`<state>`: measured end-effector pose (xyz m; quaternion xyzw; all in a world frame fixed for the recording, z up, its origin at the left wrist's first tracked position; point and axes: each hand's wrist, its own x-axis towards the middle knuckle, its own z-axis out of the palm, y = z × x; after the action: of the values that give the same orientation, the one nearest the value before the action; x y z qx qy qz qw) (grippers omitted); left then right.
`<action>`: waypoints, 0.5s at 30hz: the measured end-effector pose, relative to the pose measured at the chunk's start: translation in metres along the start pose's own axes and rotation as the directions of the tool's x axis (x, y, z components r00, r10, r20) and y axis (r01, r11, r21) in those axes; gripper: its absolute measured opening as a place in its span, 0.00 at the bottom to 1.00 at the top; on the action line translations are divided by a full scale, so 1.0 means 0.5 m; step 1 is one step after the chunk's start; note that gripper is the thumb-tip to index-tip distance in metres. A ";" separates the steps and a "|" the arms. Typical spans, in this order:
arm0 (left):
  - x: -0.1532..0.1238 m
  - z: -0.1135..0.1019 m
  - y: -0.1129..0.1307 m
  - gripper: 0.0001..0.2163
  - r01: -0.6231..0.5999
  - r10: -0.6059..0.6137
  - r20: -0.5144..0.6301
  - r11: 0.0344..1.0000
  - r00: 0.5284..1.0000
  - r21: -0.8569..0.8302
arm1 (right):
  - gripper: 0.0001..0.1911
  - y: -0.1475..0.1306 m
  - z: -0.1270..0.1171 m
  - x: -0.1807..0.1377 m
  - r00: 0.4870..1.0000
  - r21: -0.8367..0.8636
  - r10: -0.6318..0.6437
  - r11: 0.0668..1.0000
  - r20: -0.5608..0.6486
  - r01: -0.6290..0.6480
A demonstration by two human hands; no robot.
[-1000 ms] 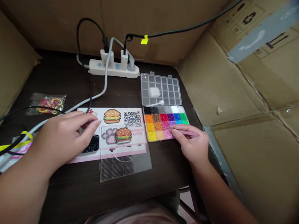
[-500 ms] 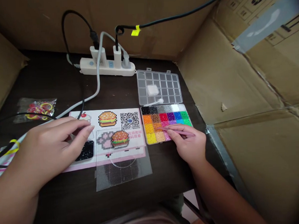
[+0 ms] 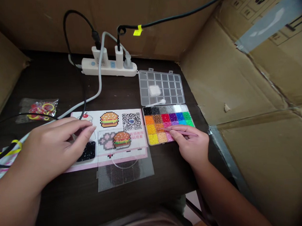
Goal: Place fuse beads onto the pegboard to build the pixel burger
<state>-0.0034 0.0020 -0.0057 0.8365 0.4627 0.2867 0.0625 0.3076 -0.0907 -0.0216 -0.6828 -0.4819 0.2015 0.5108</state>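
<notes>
My right hand (image 3: 193, 145) pinches pink tweezers (image 3: 180, 131) whose tip reaches into the orange cells of a bead tray (image 3: 168, 123) with many colours. My left hand (image 3: 53, 145) rests palm down on a pink pattern sheet (image 3: 111, 123) with hamburger pictures and a QR code, fingers loosely curled and together, fingertips near a black patch on the sheet. A clear pegboard (image 3: 123, 161) lies over the sheet's lower part and carries a nearly whole bead hamburger (image 3: 121, 140).
The tray's clear lid (image 3: 161, 87) lies open behind it. A white power strip (image 3: 109, 68) with plugs and cables stands at the back. A bag of coloured rings (image 3: 39, 108) is at the left. Cardboard walls enclose the dark table (image 3: 69, 198), whose right edge is beside my right hand.
The view shifted right and down between the earliest frame and now. The tweezers' tip slid left from the pink cells toward the orange cells. My left hand stayed on the sheet.
</notes>
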 end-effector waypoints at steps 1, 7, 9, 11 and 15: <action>0.001 0.000 0.001 0.08 -0.009 0.009 -0.006 1.000 1.000 0.006 | 0.01 0.001 -0.001 0.000 1.000 0.008 0.000 1.000 -0.006 0.000; 0.010 -0.003 0.007 0.10 -0.025 0.025 0.019 1.000 1.000 0.007 | 0.01 -0.003 -0.008 0.003 0.999 0.014 -0.030 0.999 -0.020 0.031; 0.010 -0.003 0.005 0.11 -0.025 0.025 0.034 1.000 0.999 0.000 | 0.01 -0.011 -0.008 0.001 0.998 0.016 -0.050 0.999 -0.029 0.051; 0.009 -0.002 0.003 0.11 -0.041 0.041 0.044 0.999 0.998 0.000 | 0.01 -0.028 -0.004 -0.003 0.997 0.016 -0.076 0.997 -0.021 0.077; 0.006 -0.001 -0.001 0.12 -0.003 0.003 0.055 1.000 0.999 0.003 | 0.01 -0.081 0.025 -0.008 0.987 0.022 -0.133 0.991 0.095 0.131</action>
<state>-0.0031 0.0046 -0.0041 0.8449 0.4599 0.2632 0.0733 0.2779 -0.0872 0.0088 -0.6350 -0.5487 0.2035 0.5044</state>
